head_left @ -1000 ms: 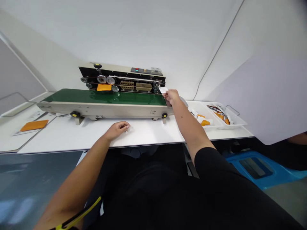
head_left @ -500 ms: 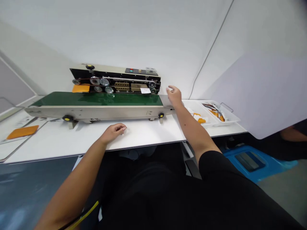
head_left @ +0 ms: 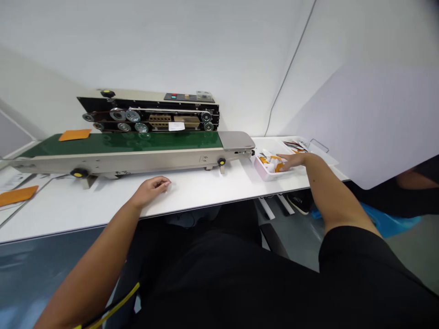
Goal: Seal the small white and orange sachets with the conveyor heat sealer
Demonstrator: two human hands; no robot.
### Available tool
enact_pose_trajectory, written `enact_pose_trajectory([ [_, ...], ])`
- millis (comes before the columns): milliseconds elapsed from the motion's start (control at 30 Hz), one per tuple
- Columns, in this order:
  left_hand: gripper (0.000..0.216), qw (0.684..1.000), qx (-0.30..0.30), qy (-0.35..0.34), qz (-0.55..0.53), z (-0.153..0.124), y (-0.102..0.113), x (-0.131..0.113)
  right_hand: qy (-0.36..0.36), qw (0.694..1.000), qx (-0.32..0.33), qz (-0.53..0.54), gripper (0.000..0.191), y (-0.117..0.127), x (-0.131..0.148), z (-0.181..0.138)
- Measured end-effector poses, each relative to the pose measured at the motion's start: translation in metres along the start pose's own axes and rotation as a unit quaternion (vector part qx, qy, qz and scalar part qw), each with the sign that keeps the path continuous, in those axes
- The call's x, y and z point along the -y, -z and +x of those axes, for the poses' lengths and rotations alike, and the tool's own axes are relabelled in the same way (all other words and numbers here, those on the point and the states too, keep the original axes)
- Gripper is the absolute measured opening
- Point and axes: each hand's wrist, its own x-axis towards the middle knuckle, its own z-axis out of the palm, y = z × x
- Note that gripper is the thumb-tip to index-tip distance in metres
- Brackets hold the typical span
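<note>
A band sealing machine point(head_left: 151, 112) stands at the back of the white table point(head_left: 206, 187), with a green conveyor belt point(head_left: 130, 141) in front of it. A white pouch point(head_left: 176, 126) rides along the sealer's slot. An orange pouch point(head_left: 74, 135) lies on the belt's left end. My right hand point(head_left: 291, 161) reaches into a white tray point(head_left: 267, 173) of orange and white pouches, fingers stretched flat over them. My left hand point(head_left: 151, 187) rests on the table in front of the conveyor, fingers loosely curled, holding nothing I can see.
A second white tray point(head_left: 318, 151) with more pouches sits right of the first. Another orange pouch point(head_left: 17, 195) lies on a tray at the far left. A blue stool point(head_left: 391, 221) stands below right, beside another person's arm point(head_left: 414, 179). A white panel point(head_left: 377, 123) leans on the right.
My right hand let go of the white pouch at the sealer's inlet and swung right into the tray. The white pouch and the orange pouch travelled left along the belt.
</note>
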Motion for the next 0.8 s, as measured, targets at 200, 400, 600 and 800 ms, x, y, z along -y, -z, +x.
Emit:
enact_pose_trajectory([
  [200,0.057,1.000,-0.015,0.015,0.013,0.002,-0.002,-0.005,0.005,1.000,-0.016,0.003,0.126,-0.014,-0.006,0.008],
  [400,0.052,0.999,-0.027,0.018,0.005,0.002,-0.004,-0.006,0.064,0.995,-0.074,0.023,0.103,-0.042,-0.007,0.023],
  [600,0.048,0.998,-0.045,0.025,-0.022,0.005,-0.007,0.010,0.093,0.988,-0.028,0.118,0.116,-0.050,-0.025,0.025],
  [800,0.045,0.998,-0.049,0.025,-0.031,0.006,-0.007,0.009,0.089,0.983,-0.012,0.162,0.105,-0.044,-0.018,0.009],
])
